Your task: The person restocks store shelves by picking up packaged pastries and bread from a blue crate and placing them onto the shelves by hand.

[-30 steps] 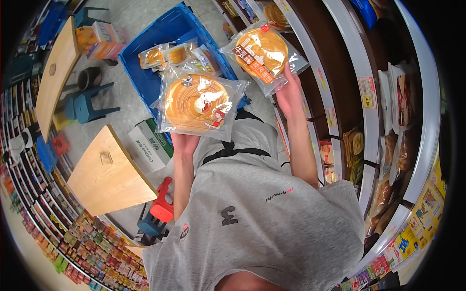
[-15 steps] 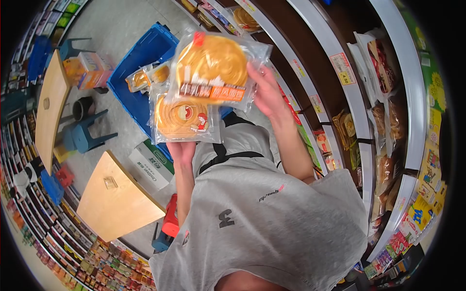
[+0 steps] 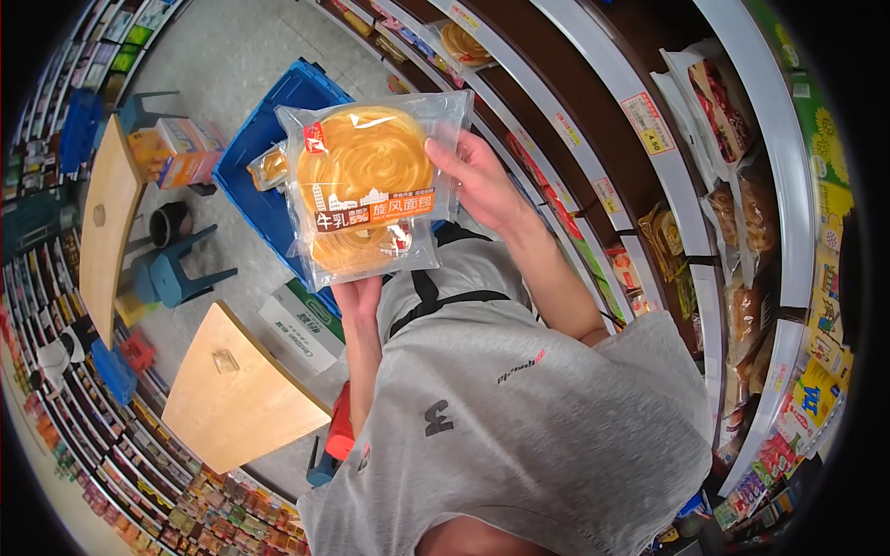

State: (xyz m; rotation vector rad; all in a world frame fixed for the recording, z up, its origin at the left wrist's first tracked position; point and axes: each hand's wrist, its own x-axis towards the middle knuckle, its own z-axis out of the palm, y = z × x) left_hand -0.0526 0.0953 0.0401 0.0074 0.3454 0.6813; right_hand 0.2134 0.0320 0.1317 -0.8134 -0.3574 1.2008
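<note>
My right hand (image 3: 475, 176) grips the right edge of a clear packet holding a round swirled bread (image 3: 366, 157), its thumb over the front. This packet overlaps the upper part of a second bagged round bread (image 3: 352, 252). My left hand (image 3: 359, 295) is under that lower packet and holds it from below, most of its fingers hidden behind the bag. Behind both packets stands a blue crate (image 3: 243, 176) with another bagged bread (image 3: 270, 167) in it.
Shelves with price tags (image 3: 646, 122) and bagged breads (image 3: 742, 315) curve along the right. Wooden tables (image 3: 236, 398), a blue stool (image 3: 176, 269), a red stool (image 3: 341, 424) and a white-green carton (image 3: 301, 324) are on the left. Packed shelves line the far left.
The right hand's packet has moved left from beside the shelf to lie over the left hand's packet, covering much of it. Both hands have kept their hold.
</note>
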